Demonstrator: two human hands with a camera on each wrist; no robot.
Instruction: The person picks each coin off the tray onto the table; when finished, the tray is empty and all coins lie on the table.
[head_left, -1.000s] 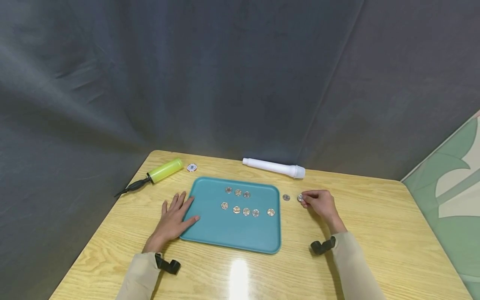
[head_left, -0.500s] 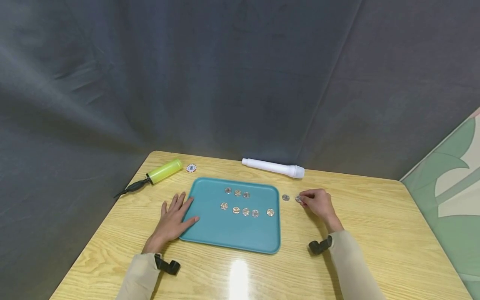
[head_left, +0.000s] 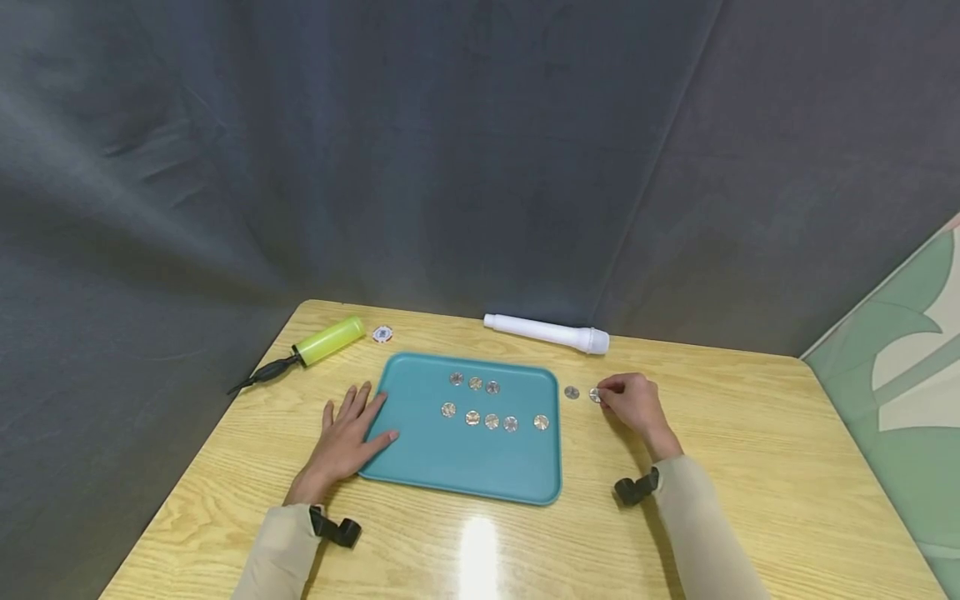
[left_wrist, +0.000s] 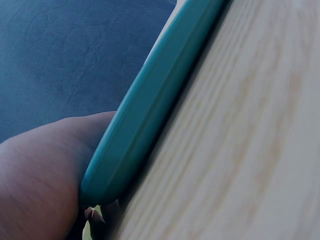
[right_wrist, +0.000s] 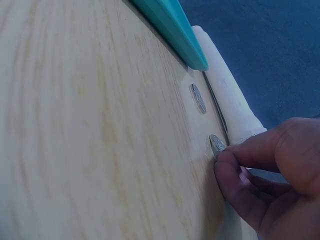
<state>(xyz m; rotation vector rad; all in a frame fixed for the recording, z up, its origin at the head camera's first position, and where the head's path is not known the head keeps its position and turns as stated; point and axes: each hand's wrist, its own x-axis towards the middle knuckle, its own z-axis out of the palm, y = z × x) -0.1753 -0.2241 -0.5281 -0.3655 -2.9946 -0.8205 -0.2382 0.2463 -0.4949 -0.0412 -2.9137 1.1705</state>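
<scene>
Between thumb and fingers, my right hand (head_left: pixel 634 405) pinches a shiny silver coin (right_wrist: pixel 217 144) low over the table, to the right of the tray. A second silver coin (head_left: pixel 572 392) lies flat on the wood between that hand and the tray's right edge. My left hand (head_left: pixel 343 443) rests with fingers spread at the left edge of the teal tray (head_left: pixel 465 475), its thumb reaching over the rim. Several coins lie in the tray in two rows, among them a coin (head_left: pixel 476 383) in the back row and a coin (head_left: pixel 542 422) at the right of the front row.
Behind the tray a white microphone-shaped stick (head_left: pixel 543 331) lies along the table's back edge. A yellow-green hand pump (head_left: pixel 330 341) with a black nozzle and a poker chip (head_left: pixel 382 333) lie at the back left. A dark curtain (head_left: pixel 450 167) hangs behind the table.
My right hand has moved slightly left with the coin, nearer the loose coin beside the tray. The left hand and the coins in the tray have stayed put.
</scene>
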